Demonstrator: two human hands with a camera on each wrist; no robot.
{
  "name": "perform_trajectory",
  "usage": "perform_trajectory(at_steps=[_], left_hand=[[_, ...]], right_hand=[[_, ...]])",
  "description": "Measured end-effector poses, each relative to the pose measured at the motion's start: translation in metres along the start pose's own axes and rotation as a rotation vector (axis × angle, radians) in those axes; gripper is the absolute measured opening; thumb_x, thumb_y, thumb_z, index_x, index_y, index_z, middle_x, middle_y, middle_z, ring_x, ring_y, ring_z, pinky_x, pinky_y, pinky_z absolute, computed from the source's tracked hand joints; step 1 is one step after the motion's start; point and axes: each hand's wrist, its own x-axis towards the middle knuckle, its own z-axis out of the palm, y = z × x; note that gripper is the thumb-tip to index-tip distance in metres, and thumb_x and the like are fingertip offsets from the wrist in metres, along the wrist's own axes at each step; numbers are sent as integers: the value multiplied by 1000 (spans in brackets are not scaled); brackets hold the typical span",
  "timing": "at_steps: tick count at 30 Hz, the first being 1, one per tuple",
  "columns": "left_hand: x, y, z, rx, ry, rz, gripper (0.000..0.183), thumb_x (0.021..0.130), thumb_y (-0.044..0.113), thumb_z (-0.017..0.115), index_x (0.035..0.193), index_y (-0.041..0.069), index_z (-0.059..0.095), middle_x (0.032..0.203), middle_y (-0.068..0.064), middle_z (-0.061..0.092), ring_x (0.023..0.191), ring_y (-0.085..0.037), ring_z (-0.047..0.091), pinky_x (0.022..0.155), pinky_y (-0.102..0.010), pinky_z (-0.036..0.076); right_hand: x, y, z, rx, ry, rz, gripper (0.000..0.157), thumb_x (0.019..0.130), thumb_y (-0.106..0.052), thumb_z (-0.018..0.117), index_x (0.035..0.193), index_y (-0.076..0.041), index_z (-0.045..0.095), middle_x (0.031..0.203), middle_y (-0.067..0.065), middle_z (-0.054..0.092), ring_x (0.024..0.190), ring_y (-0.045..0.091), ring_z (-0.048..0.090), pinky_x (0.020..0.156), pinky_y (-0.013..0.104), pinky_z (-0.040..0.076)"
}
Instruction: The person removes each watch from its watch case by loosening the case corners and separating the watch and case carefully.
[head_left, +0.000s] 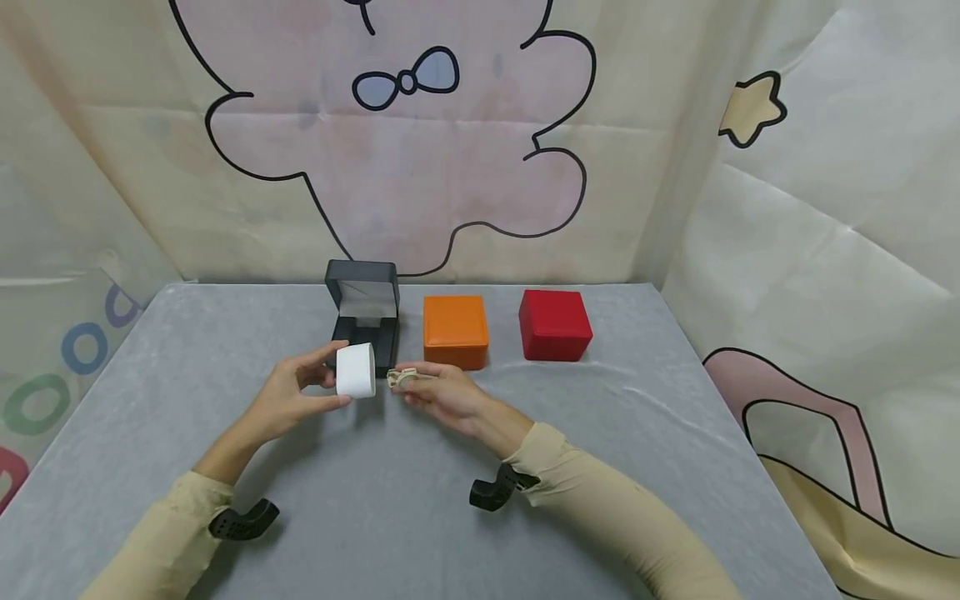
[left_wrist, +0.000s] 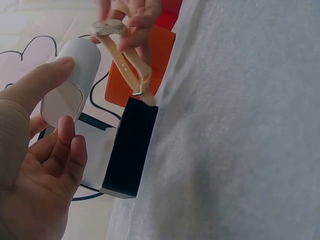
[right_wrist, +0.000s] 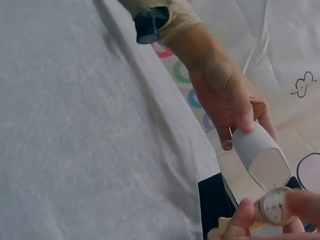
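Observation:
My left hand pinches a white watch cushion between thumb and fingers, held up in front of an open black watch box. In the right wrist view the cushion shows as a hollow tube with a rounded opening. My right hand grips a wristwatch just right of the cushion. Its round pale dial shows in the right wrist view. From the left wrist view, the beige strap hangs in a loop, its buckle end overlapping the box's dark side.
To the right of the watch box stand an orange box and a red box, both closed. A grey cloth covers the table. Printed curtains hang behind and at both sides.

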Motion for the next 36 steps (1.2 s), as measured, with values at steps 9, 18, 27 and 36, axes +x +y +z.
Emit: perform_trajectory(at_steps=[9,18,27,36], left_hand=[[0,-1,-1,-16,0,10,75,79,4,85,146,1,51,89,-8,61,82,-8,60,84,-12,47],[-1,-2,0,0,-1,-4,77,78,6,86,146,0,50,89,-7,60,83,-11,60,83,-14,47],[3,-1,-4,24,4,7,76,78,5,86,145,1,52,94,-11,62,83,-17,62,82,-15,48],[14,-7,-11,31,0,26,72,78,5,86,143,1,55,108,-14,67,83,-8,62,82,-17,50]], right_hand=[[-6,0,2,-9,44,-104,41,104,-3,51,143,7,51,150,23,49,98,8,59,90,21,52],[-10,1,3,39,-29,-22,42,103,0,51,145,5,50,154,20,47,112,15,64,116,44,41],[-8,4,3,-61,-88,-93,44,102,2,51,146,1,51,145,25,54,103,13,68,94,28,56],[-6,11,-2,-324,35,-174,41,98,-1,61,139,-7,61,118,12,73,86,3,63,83,27,56]])
